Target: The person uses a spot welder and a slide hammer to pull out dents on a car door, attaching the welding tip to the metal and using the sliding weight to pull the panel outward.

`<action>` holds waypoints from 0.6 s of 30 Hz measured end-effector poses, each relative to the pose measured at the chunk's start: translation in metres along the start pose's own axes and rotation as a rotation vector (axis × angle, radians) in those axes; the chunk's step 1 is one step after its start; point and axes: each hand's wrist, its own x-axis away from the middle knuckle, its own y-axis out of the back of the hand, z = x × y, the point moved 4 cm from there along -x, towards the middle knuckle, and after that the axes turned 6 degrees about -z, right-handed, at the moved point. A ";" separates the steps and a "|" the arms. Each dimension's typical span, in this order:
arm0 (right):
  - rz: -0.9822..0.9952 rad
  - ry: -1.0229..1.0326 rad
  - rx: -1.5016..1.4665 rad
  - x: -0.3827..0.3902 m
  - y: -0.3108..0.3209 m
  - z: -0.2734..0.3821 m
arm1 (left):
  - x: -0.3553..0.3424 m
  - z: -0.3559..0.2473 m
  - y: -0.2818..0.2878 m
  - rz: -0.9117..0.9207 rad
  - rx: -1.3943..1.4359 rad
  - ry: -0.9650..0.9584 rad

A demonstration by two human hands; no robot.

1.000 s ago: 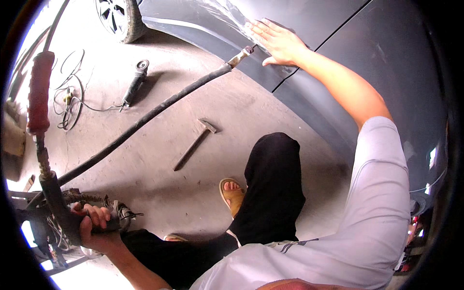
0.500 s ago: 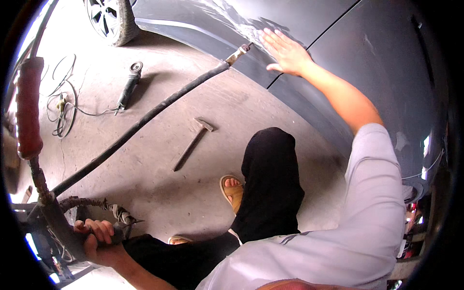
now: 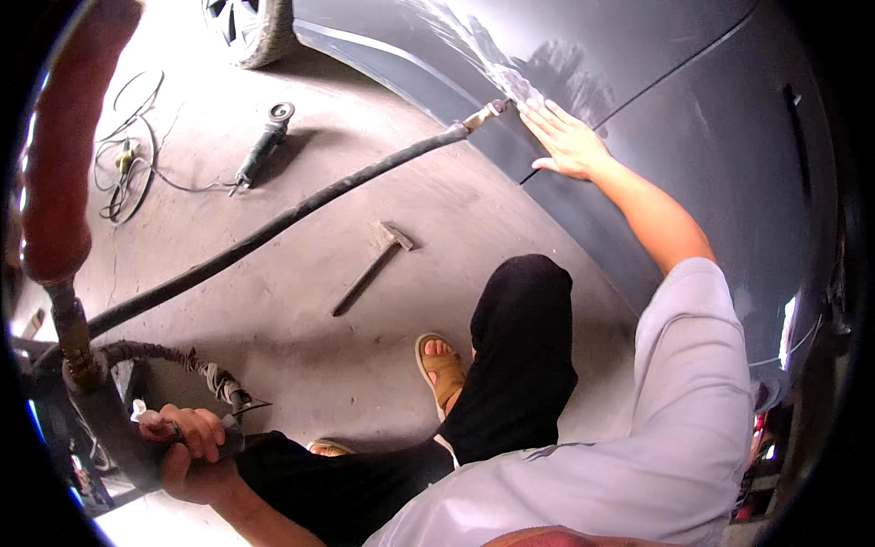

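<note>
My right hand [image 3: 567, 141] lies flat, fingers stretched out, on the grey car panel [image 3: 638, 46] beside a scuffed, whitish patch [image 3: 512, 77]. Just left of its fingertips, the metal tip [image 3: 488, 113] of a long black-sleeved bar [image 3: 301, 211] meets the panel; I cannot tell whether it is fixed there. At the lower left, my left hand [image 3: 193, 447] is closed around the dark grip of a tool with a red handle [image 3: 59, 146]. The bar runs back to this tool, but their joint is partly hidden.
A hammer [image 3: 372, 271] lies on the concrete floor between the bar and my sandalled foot [image 3: 441, 369]. Farther off are an angle grinder [image 3: 262, 150] and its coiled cord [image 3: 128, 173]. A car wheel [image 3: 251, 32] stands at the top left.
The view has shifted a little. My right hand has slid slightly nearer along the panel, relative to the bar's tip. The red handle looks larger and closer; my left hand keeps its grip.
</note>
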 end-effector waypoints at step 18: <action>-0.442 0.084 -2.876 -0.206 0.319 0.211 | 0.001 0.021 0.016 -0.195 -0.096 0.124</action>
